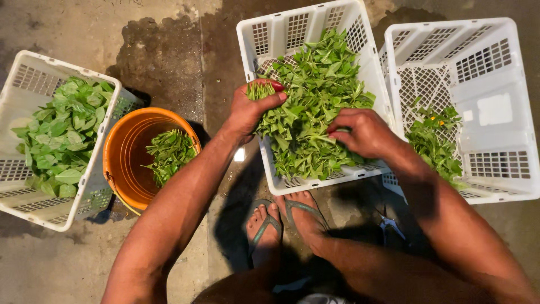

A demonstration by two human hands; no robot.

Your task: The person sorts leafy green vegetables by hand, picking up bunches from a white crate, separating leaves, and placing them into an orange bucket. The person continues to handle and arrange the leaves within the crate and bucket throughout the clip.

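Observation:
My left hand (251,110) grips a bunch of leafy green stems (260,90), cut ends up, at the left side of the middle white crate (251,32). That crate holds a heap of loose green leaves (320,90). My right hand (363,132) rests on the heap lower right, fingers pinched on a stem among the leaves.
An orange bucket (126,163) with some greens stands left of my arm. A white crate (34,79) full of broader leaves sits far left. Another white crate (489,107), with few greens, stands at right. My feet in sandals (284,219) are on wet concrete below the middle crate.

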